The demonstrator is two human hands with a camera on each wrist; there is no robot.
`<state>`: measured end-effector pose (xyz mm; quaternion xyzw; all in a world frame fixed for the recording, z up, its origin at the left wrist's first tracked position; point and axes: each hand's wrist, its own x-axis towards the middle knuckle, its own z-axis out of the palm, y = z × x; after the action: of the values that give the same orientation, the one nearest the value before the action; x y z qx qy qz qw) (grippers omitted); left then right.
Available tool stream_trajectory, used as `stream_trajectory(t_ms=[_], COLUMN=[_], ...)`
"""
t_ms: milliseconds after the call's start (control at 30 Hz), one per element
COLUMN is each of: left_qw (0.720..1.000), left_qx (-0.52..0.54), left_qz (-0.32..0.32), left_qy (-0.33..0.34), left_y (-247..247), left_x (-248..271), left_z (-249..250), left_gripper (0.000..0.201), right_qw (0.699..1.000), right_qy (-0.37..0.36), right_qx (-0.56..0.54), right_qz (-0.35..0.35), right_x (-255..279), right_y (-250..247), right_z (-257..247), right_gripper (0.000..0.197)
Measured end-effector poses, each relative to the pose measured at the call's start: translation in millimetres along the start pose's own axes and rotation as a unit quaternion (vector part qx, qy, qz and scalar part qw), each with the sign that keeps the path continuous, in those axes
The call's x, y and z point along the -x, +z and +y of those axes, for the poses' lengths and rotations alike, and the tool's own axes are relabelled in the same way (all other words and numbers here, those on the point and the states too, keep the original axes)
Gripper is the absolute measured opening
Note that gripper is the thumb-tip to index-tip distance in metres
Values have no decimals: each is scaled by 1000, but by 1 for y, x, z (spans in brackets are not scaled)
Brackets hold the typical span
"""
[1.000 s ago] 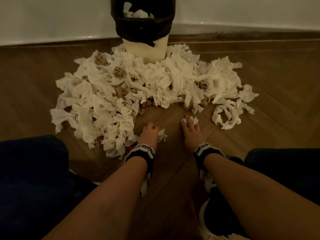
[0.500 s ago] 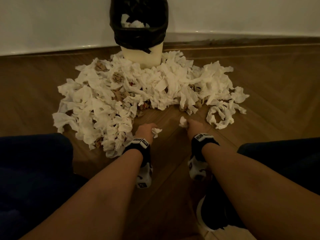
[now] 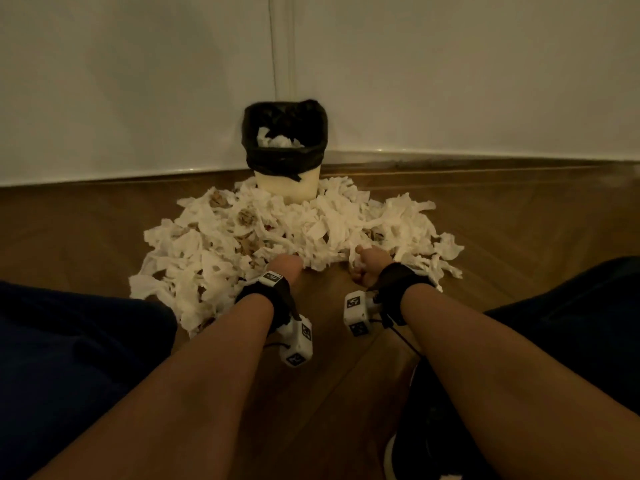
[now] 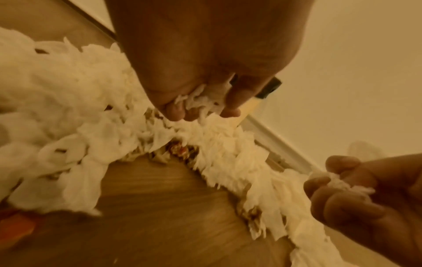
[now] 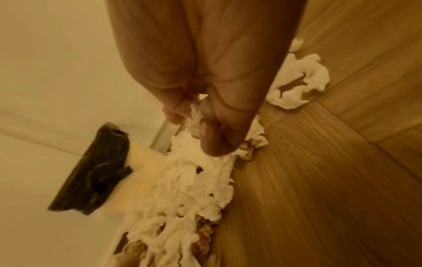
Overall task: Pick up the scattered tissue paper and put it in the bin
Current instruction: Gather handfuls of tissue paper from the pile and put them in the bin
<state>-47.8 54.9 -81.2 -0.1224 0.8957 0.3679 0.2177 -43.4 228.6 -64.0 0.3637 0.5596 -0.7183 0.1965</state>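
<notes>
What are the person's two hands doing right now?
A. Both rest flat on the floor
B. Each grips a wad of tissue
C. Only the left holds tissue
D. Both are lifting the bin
B: the left hand curls round a tissue wad, and the right hand pinches another wad.

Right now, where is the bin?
In the head view the bin stands on the floor against the white wall, centre and far from both hands, its base ringed by the scattered tissue paper.
</notes>
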Motion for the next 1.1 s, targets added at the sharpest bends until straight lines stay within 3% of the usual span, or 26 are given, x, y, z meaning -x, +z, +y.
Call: stream_trajectory(t_ms=[133, 200, 267, 333, 400, 567, 700, 800, 900, 1000, 1100], left_qw=[1000, 998, 997, 998, 998, 990, 973, 951, 959, 962, 960], left_qx=[-10, 53, 80, 60, 38, 73, 180, 270, 199, 120, 30], left_qz=[18, 30, 23, 11, 13, 93, 98, 109, 166, 215, 244], left_qy=[10, 0, 4, 22, 45, 72, 102, 101, 114, 116, 136], left_y=[-29, -43, -60, -79, -100, -147, -170, -176, -176, -174, -171], left_x=[-4, -7, -8, -11, -16, -33, -45, -56, -74, -94, -110], left_z=[18, 25, 34, 42, 50, 67, 83, 94, 100, 101, 106], left_gripper=[39, 36, 40, 45, 48, 41, 44, 26, 16, 21, 27], right_qw=[998, 997, 997, 996, 992, 974, 956, 958, 951, 892, 865], right_qy=[-13, -13, -20, -49, -81, -177, -239, -249, -256, -292, -313], right_qx=[-9, 6, 25, 60, 94, 140, 163, 136, 175, 335, 376], right_qz=[-55, -76, -70, -43, -18, -25, -43, -43, -23, 83, 116], right_x=[20, 25, 26, 24, 22, 5, -11, -17, -27, -38, -50], right_y=[13, 18, 25, 34, 44, 67, 86, 98, 108, 115, 126], right_z=[-30, -44, -59, -72, -87, -126, -154, -170, -183, -193, -204], right_gripper=[13, 33, 37, 27, 32, 41, 18, 10, 20, 17, 19])
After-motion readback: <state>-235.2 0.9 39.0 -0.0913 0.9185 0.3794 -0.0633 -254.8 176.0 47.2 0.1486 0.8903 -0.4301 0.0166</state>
